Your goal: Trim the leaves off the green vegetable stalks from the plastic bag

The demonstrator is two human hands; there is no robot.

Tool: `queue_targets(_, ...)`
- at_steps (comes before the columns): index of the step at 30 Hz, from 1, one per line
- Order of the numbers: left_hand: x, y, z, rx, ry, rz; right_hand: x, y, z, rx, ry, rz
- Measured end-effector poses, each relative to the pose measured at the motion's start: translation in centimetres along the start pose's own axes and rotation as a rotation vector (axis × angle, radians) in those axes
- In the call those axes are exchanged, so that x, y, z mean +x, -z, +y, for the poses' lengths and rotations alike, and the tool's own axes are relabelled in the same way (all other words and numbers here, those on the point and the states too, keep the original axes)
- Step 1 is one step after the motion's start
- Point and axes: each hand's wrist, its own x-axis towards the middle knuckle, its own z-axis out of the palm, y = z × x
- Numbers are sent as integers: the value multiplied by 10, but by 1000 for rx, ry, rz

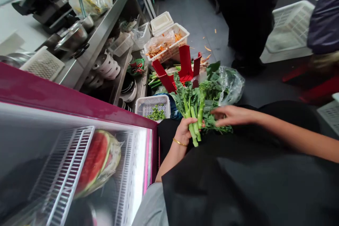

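Note:
My left hand (184,131), with a gold bangle at the wrist, is closed around several thick-stemmed leafy greens (194,111) that look like Chinese broccoli. Their pale cut ends point down toward my lap and the leaves point away from me. To the right, my right hand (233,114) hovers with its fingers apart and slightly blurred; I see nothing in it. Under and beyond it, more leafy greens (215,90) lie in a clear plastic bag (233,83). A red upturned stool-like plastic piece (186,67) stands just behind the bunch.
At left is a lit fridge with a wrapped cut watermelon (96,159). A white basket (140,107) holds small greens. Beyond stands a basket of orange peelings (182,40). A steel counter (106,17) runs along the left. Another person (242,17) stands at upper right.

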Motion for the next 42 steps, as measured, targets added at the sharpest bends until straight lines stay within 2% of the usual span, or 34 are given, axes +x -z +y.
queue_targets(3,-2,-5,-4,34,41,-69,21,16,-19,503,-9,90)
queue_targets(5,-1,-12,-9,29,-31,-18,34,14,-29,598,-33,186)
queue_targets(8,5,-24,-17,18,-263,144,50,-1,-35,415,-94,476)
queue_targets(10,10,-29,-20,32,-383,229,57,-9,-37,234,-60,667)
queue_targets(11,11,-31,-20,35,-407,249,60,-11,-38,188,-35,714)
queue_targets(13,9,-32,-18,25,-375,235,63,-12,-41,262,-6,689)
queue_targets(16,1,-30,-14,-18,-238,133,58,-12,-46,602,10,549)
queue_targets(18,-4,-29,-13,-46,-180,92,51,-18,-45,737,21,575)
queue_targets(20,-5,-29,-14,-68,-158,104,38,-31,-37,688,-3,699)
queue_targets(22,-3,-28,-13,-89,-177,156,20,-48,-21,437,-23,728)
queue_targets(24,1,-25,-11,-90,-259,234,1,-62,0,114,13,587)
queue_targets(26,2,-21,-9,-48,-346,291,-14,-64,19,-112,80,318)
queue_targets(28,0,-18,-8,7,-380,299,-19,-51,27,-260,89,38)
queue_targets(30,-4,-19,-10,37,-354,259,-12,-28,21,-350,63,-131)
queue_targets(31,-6,-20,-11,44,-330,228,-5,-16,13,-338,59,-122)
queue_targets(33,-9,-23,-11,55,-278,157,11,5,-7,-150,95,58)
queue_targets(35,-11,-25,-11,63,-259,117,25,14,-28,106,143,194)
queue_targets(38,-11,-24,-11,108,-355,183,36,9,-46,327,115,248)
queue_targets(40,-11,-21,-13,208,-419,249,37,3,-47,360,44,348)
queue_targets(42,-11,-19,-15,267,-414,271,37,2,-43,323,40,422)
